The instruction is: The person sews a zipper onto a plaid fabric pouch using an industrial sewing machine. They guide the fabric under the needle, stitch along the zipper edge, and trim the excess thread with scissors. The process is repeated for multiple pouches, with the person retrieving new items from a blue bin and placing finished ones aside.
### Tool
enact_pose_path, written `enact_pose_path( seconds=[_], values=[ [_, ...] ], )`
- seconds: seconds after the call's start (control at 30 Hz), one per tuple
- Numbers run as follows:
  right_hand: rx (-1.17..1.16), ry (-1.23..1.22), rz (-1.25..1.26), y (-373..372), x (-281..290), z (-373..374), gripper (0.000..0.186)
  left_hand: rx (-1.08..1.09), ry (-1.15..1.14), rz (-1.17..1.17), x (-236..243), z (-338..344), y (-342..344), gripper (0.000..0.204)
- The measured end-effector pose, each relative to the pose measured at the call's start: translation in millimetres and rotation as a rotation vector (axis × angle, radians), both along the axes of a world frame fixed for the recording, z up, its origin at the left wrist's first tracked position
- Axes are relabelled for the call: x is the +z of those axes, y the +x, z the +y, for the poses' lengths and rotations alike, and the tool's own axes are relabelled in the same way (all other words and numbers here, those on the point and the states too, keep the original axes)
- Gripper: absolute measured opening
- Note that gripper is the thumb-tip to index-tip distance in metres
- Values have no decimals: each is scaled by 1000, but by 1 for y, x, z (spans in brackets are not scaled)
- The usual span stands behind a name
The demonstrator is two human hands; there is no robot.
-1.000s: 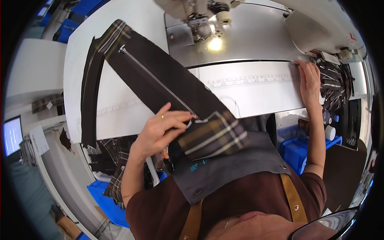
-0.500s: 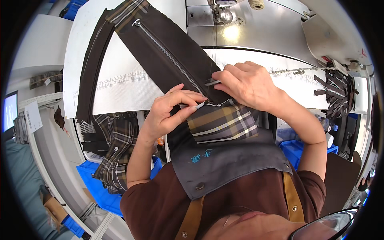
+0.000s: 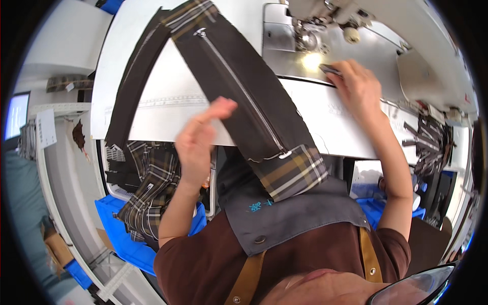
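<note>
A long dark brown fabric panel (image 3: 254, 91) with a metal zipper (image 3: 239, 90) sewn along it slants across the white table. Its near end, a plaid piece (image 3: 295, 175), hangs over the table edge against my apron. My left hand (image 3: 195, 140), somewhat blurred, is raised beside the panel's left edge with its fingers stretched out and nothing in them. Over at the right, above the edge of the machine's metal bed, my right hand (image 3: 362, 91) is closed on small dark thread snips (image 3: 330, 69), mostly covered by the fingers.
The sewing machine (image 3: 351, 33) stands at the back right, its lamp lit. A second dark zippered strip (image 3: 133, 89) lies at the left. Plaid pieces (image 3: 152, 188) fill a blue bin (image 3: 119, 229) below. Several dark zipper strips (image 3: 429, 140) hang at the right.
Both hands have let go of the panel's near end. My right hand moved right and away with the snips, my left hand lifted left. The panel shifted right and nearer, its plaid end now uncovered.
</note>
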State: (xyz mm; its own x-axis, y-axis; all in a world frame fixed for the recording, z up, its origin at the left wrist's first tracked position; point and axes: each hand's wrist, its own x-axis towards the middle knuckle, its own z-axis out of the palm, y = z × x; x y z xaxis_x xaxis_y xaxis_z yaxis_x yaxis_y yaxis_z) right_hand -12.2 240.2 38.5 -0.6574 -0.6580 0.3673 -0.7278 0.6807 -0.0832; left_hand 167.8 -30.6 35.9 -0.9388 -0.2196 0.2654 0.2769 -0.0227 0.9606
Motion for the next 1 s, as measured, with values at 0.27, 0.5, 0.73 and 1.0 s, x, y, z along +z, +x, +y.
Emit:
enact_pose_path(
  seconds=[0.27,0.5,0.73,1.0],
  values=[
    [473,130,-274,90,-5,-48,57,181,432,-418,14,-71,-103,43],
    [464,3,-321,83,0,-43,67,-57,-528,-436,20,-65,-170,37],
    [475,-348,-245,94,-5,-52,48,-204,697,423,38,-96,-86,26],
    [979,-264,-303,143,4,-80,38,-57,1225,531,16,-86,-20,33]
  ],
)
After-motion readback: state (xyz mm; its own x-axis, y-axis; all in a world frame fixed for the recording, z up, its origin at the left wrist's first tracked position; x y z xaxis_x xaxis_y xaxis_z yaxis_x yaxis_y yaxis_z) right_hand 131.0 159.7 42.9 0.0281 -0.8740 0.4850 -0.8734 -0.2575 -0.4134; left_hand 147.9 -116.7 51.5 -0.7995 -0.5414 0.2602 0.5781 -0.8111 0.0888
